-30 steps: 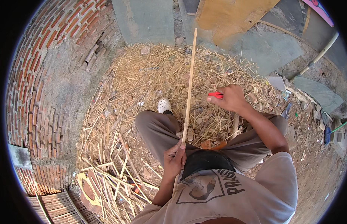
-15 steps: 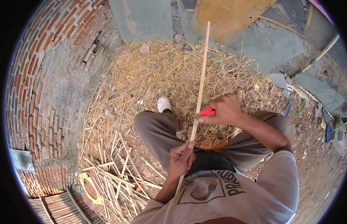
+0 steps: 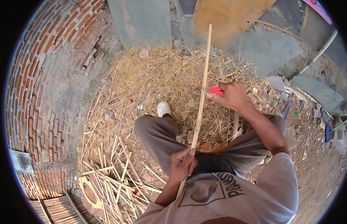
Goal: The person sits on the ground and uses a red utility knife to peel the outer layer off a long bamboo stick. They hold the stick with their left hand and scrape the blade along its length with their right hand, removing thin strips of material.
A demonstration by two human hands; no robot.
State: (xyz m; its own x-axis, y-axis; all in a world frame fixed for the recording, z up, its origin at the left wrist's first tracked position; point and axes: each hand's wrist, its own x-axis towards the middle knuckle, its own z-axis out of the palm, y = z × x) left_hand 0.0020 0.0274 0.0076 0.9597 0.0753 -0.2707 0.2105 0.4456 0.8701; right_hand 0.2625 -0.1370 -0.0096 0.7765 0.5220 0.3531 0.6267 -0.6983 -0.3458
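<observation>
A long, pale strip, likely bamboo or wood (image 3: pixel 203 97), runs from beside my body up and away over the shavings, tilted slightly right at its far end. My left hand (image 3: pixel 183 164) is closed round its lower part, close to my lap. Higher up, my right hand (image 3: pixel 233 95) grips a red-handled cutter knife (image 3: pixel 217 91), fingers wrapped on the handle. The knife's short blade meets the strip's right side or lies right next to it. A black pad (image 3: pixel 212 164) covers part of my lap beneath the strip.
Straw-like shavings (image 3: pixel 162 78) cover the ground ahead. Many cut sticks (image 3: pixel 117 179) lie heaped at the lower left. A brick wall (image 3: pixel 42 108) rises on the left. Grey and brown sheets (image 3: pixel 143 26) lean at the back. A blade-like piece (image 3: pixel 287 111) lies right of my knee.
My right hand and the knife have moved up and away along the strip, to its middle. The left hand keeps its hold, with the strip shifted slightly.
</observation>
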